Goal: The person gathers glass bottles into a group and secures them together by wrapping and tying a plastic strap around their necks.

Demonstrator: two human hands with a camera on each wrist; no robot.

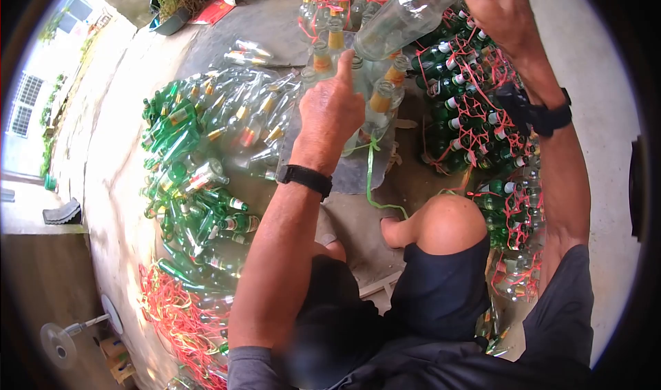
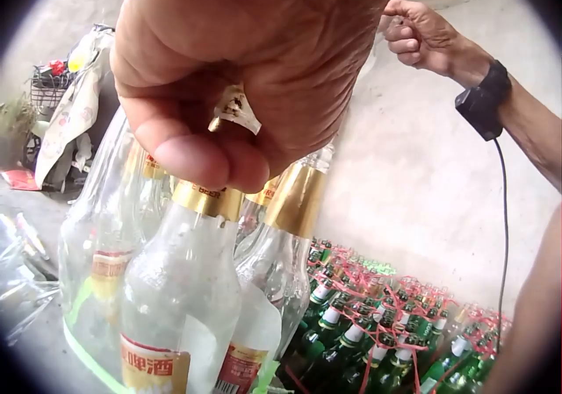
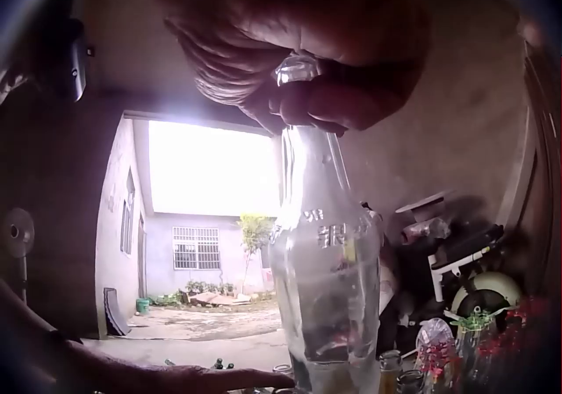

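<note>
My right hand (image 1: 492, 8) grips a clear glass beer bottle (image 1: 403, 22) by its neck and holds it tilted, base toward the lower left in the head view; the bottle looks upright in the right wrist view. My left hand (image 1: 332, 111) is over standing clear beer bottles (image 1: 382, 101) with gold neck labels. Its index finger points straight toward the held bottle's base, its other fingers curled. In the left wrist view those curled fingers overlap a bottle neck, a pale scrap-like bit (image 2: 235, 109) showing between them; I cannot tell whether they hold it.
Green bottles (image 1: 451, 125) netted in red string stand to the right. Loose clear bottles (image 1: 251, 111) and green bottles (image 1: 179, 176) lie left. Red string (image 1: 179, 321) is heaped nearer. Green strap (image 1: 372, 176) trails from the standing bottles toward my feet.
</note>
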